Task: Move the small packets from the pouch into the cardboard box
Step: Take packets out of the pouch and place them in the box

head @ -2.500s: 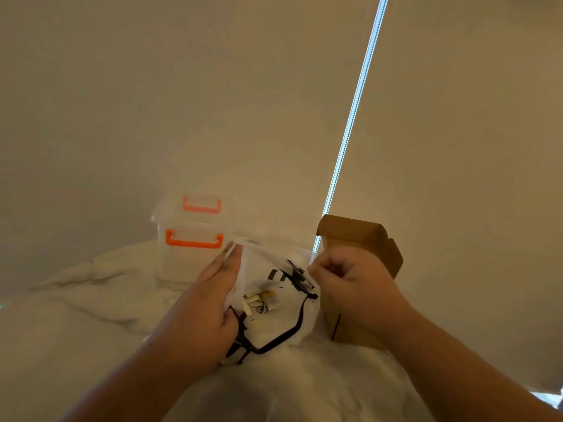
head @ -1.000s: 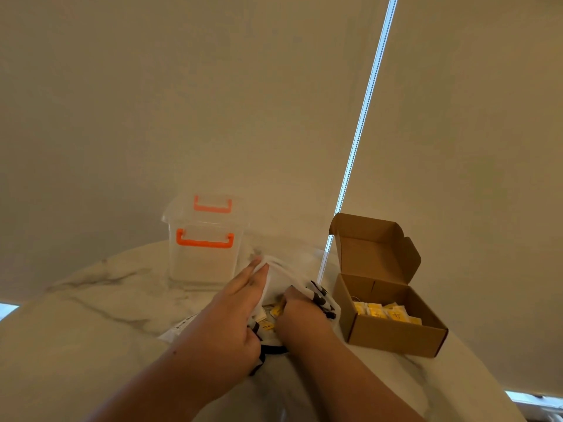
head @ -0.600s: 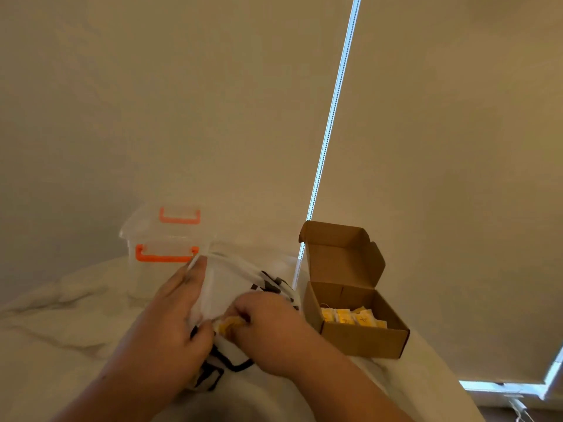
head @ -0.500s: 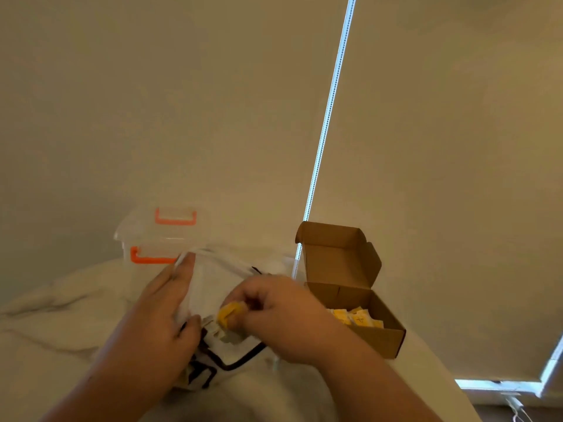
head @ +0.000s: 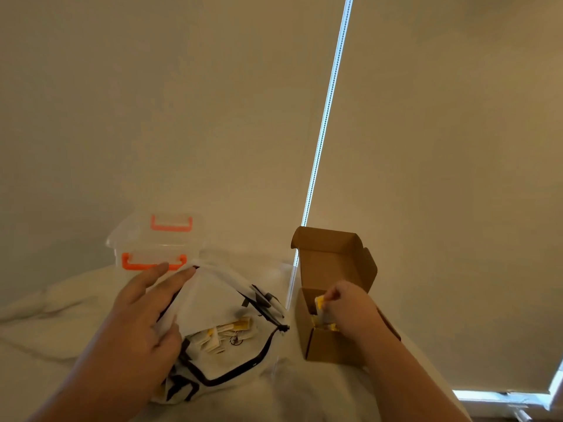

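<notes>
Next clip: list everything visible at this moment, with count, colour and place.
pouch: one, white with black trim, middle of the table, mouth open
packets in pouch: several, white and yellow, exact count unclear
cardboard box: one, brown, lid up, right of the pouch
packets in box: some, yellow, mostly hidden
storage container: one, clear with orange latches, behind the pouch
table: one, white marbled, under everything
blinds: two, beige, background
left hand: one, rests on the pouch, fingers straight
right hand: one, over the box, pinches a yellow packet

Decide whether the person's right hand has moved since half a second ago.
Yes. The right hand, pinching a small yellow packet, has moved right, from over the white fabric pouch to above the open brown cardboard box.
</notes>
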Action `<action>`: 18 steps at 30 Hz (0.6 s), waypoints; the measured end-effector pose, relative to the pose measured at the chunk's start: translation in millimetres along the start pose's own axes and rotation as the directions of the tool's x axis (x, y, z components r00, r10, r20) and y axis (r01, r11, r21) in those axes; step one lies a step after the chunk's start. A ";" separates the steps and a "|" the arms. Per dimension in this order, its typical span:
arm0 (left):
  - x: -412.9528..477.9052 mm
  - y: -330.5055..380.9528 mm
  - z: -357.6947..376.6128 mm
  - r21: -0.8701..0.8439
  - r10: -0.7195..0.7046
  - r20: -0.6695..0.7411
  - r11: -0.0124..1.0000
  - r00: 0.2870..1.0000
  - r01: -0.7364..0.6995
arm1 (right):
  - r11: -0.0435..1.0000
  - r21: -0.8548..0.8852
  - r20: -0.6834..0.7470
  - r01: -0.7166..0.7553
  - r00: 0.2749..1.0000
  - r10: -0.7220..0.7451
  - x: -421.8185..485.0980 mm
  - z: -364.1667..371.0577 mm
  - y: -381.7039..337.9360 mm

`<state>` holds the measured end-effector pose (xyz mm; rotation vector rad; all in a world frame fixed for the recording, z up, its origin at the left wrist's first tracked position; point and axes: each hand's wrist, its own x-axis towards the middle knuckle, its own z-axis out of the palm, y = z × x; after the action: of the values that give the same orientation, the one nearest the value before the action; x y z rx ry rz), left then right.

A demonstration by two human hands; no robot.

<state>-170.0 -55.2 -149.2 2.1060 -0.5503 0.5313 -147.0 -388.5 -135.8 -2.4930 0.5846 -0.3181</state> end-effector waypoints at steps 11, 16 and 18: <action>-1.3 -2.8 5.0 -0.009 0.011 -0.057 1.000 0.998 -0.011 | 0.994 -0.086 0.056 0.074 0.996 -0.069 8.2 8.8 -1.5; 0.7 -7.9 5.6 0.072 -0.025 -0.009 0.997 1.000 0.026 | 0.959 0.206 -0.230 0.193 0.962 -0.145 -11.3 0.5 -23.1; 1.8 -7.1 6.1 0.106 -0.039 0.065 0.994 0.997 0.032 | 0.886 0.345 -0.330 0.308 0.924 -0.193 -27.3 -5.6 -43.2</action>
<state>-163.5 -56.9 -156.0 2.2355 -0.5326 0.4801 -158.2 -345.8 -109.5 -2.1399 0.2639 -0.8271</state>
